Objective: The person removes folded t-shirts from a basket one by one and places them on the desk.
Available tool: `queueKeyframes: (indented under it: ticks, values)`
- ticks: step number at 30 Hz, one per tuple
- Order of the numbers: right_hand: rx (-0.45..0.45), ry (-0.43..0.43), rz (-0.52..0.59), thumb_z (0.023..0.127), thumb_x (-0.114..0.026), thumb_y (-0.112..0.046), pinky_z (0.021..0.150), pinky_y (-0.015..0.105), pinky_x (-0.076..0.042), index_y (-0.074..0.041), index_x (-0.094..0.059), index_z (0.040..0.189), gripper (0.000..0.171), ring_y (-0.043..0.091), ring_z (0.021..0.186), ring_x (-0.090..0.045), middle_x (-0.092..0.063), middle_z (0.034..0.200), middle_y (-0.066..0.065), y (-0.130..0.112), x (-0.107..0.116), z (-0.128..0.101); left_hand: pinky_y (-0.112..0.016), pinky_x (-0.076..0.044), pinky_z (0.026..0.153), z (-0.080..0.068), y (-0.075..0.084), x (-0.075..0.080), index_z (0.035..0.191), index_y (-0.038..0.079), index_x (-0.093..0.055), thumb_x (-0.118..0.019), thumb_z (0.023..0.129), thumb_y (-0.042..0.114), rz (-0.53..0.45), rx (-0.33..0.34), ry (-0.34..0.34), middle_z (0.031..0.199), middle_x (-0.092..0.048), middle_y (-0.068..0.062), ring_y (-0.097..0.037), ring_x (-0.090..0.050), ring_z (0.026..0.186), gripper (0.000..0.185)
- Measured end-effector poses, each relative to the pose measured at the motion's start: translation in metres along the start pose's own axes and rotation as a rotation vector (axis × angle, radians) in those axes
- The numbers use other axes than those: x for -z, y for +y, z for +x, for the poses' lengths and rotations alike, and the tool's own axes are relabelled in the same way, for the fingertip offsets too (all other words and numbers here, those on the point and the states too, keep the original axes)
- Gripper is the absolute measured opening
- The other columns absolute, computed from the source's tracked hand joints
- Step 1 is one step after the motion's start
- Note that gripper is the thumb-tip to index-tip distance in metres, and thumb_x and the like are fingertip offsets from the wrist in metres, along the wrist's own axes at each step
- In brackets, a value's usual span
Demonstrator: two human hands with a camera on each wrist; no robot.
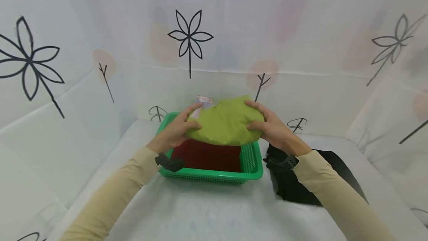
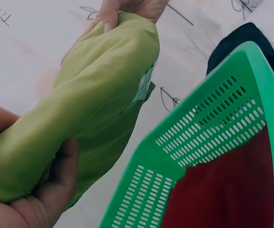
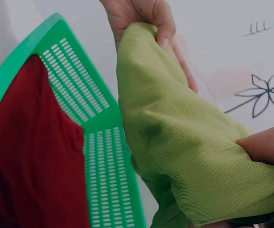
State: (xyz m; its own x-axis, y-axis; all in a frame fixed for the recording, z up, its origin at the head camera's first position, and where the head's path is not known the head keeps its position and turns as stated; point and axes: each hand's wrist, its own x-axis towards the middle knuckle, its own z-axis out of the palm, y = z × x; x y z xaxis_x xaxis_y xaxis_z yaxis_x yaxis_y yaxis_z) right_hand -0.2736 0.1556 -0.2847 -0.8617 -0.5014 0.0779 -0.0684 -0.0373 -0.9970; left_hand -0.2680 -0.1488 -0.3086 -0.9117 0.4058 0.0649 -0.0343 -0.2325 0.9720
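Note:
A folded lime-green cloth garment [image 1: 227,122] is held up above the green basket [image 1: 214,176]. My left hand [image 1: 177,127] grips its left end, thumb on the near side. At the opposite end my right hand [image 1: 272,125] pinches the fabric between thumb and fingers. A pale printed patch [image 1: 204,101] shows at the garment's far left corner. Inside the perforated basket lies a dark red cloth [image 1: 207,155]. In the left wrist view the green garment [image 2: 94,90] sags in a thick fold, with a label [image 2: 141,90] on its side.
To the right of the basket, a black cloth [image 1: 301,181] lies on the white-covered table [image 1: 207,211], partly under my right forearm. White sheeting [image 1: 227,21] printed with flowers rises behind and at both sides. Each wrist wears a dark strap-on device [image 1: 170,163].

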Motion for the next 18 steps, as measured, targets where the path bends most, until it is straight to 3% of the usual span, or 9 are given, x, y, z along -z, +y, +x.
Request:
queueKeyframes:
  ticks: [10,18]
  values:
    - [0.032,0.034,-0.028,0.092,-0.054,0.01,0.084,0.036,-0.051,-0.024,-0.025,0.154,0.077,0.027,0.116,-0.043,-0.023,0.144,0.013,-0.014,0.015,-0.021,-0.029,-0.053,0.068,0.011,-0.001,-0.019,0.155,0.019,-0.021,-0.047,0.091,-0.015,-0.05,-0.089,-0.098,0.118,-0.048,-0.014,-0.018,-0.06,0.089,0.077]
    - [0.084,0.01,-0.033,0.094,-0.054,0.007,0.085,0.035,-0.052,-0.023,-0.025,0.154,0.073,0.025,0.119,-0.041,-0.021,0.144,0.013,-0.021,0.035,-0.046,-0.03,-0.054,0.071,0.022,-0.005,-0.045,0.155,0.019,-0.019,-0.047,0.091,-0.016,-0.097,-0.112,-0.158,0.124,-0.045,-0.014,-0.02,-0.059,0.095,0.078]
